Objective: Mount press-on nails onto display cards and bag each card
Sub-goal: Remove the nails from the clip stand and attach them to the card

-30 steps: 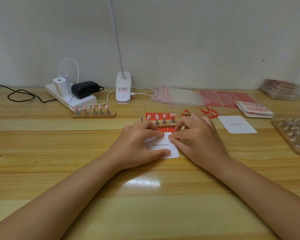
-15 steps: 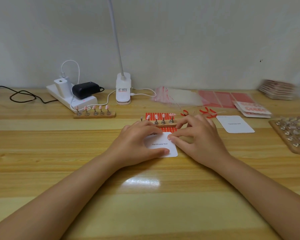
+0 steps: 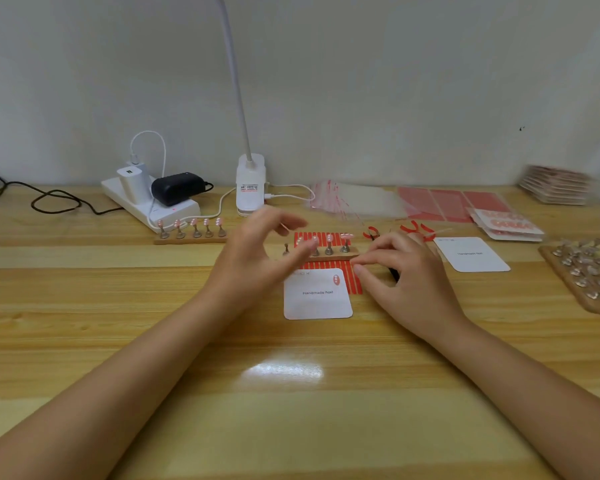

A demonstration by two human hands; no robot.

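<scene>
Both hands have lifted off the display card [image 3: 317, 296], which now lies bare on the worktop [image 3: 291, 410] with one pink nail [image 3: 336, 280] at its top right corner. The left hand [image 3: 253, 258], blurred, hovers with its grip spread just left of the card. The right hand [image 3: 406, 275] rests just right of it, fingers curled; whether its grip pinches anything I cannot tell. The nail stand [image 3: 326, 252] sits between the hands.
</scene>
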